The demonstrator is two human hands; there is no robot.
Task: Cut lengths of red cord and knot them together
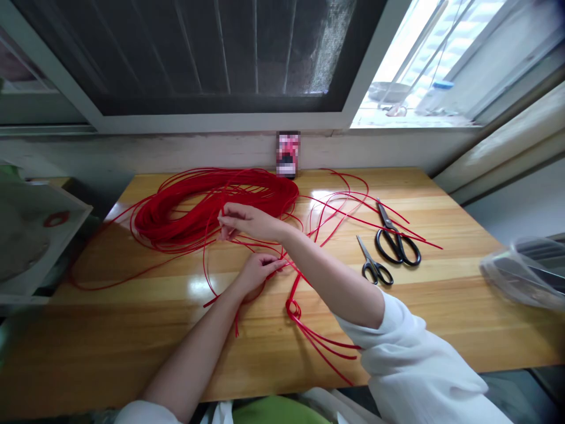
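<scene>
A glossy, honey-toned wooden counter (pixel 106 353) runs beneath a window with a dark mesh screen (pixel 212 53). On it, a large, loose bundle of thin red plastic cord (pixel 212 206) lies toward the far left, its long axis running crosswise along the counter, with stray strands spreading right and toward the near edge. A pale tray (pixel 30 235) sits off the left side, a crumpled clear plastic bag (pixel 521 277) lies at the right edge, and a small pixelated upright card (pixel 288 154) stands against the wall behind the bundle. Right of centre lie 2 pairs of black-handled steel scissors, the larger pair (pixel 397 247) just beside the smaller pair (pixel 375 270), both well apart from the hands. The 2 hands are apart but close together in front of the bundle, the right arm in a white sleeve (pixel 388 347) reaching across above the left. The right hand (pixel 249 222) is nearer the bundle, which lies just beyond it and to its left; its thumb and fingertips pinch a single red strand (pixel 220 219). The left hand (pixel 258 274) sits nearer the person, its fingers curled closed on a second run of cord (pixel 282 265) that trails down to a small red loop (pixel 293 309) on the counter.
</scene>
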